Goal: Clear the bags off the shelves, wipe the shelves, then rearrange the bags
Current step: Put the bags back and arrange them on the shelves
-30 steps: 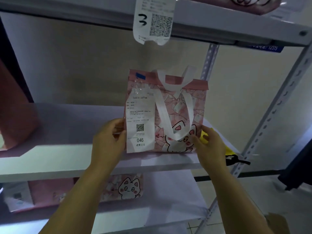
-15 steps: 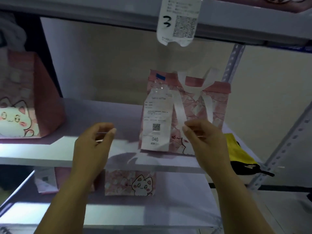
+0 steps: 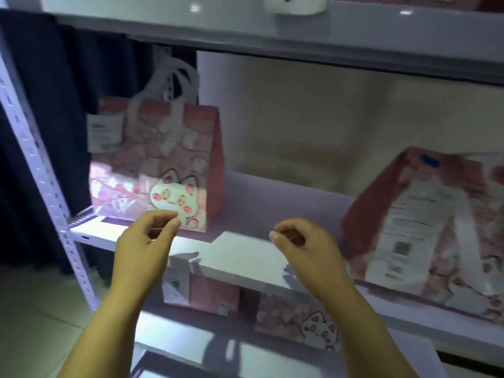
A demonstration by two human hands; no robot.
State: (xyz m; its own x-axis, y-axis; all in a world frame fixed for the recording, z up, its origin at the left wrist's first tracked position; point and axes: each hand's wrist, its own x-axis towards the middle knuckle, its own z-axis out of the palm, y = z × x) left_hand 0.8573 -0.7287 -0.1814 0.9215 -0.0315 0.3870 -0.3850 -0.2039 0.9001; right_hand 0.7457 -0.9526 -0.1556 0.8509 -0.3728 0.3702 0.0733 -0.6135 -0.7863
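Observation:
Two pink cat-print bags stand on the middle shelf (image 3: 240, 257). One bag (image 3: 161, 170) with white handles is at the left end; the other bag (image 3: 425, 227), with a long receipt on its front, is at the right. My left hand (image 3: 147, 241) hovers just in front of the left bag's lower corner, fingers loosely curled, holding nothing. My right hand (image 3: 302, 246) hangs over the bare shelf stretch between the bags, fingers also loosely curled and empty.
Two more pink bags, one (image 3: 201, 293) at the left and one (image 3: 297, 320) beside it, sit on the shelf below. A perforated metal upright (image 3: 46, 186) frames the left side, with a dark curtain (image 3: 41, 118) behind. The upper shelf (image 3: 272, 31) hangs overhead.
Both hands let go of the receipt bag and drew back left. My view swung left, so that bag now stands at the right and the left bag is in front of me.

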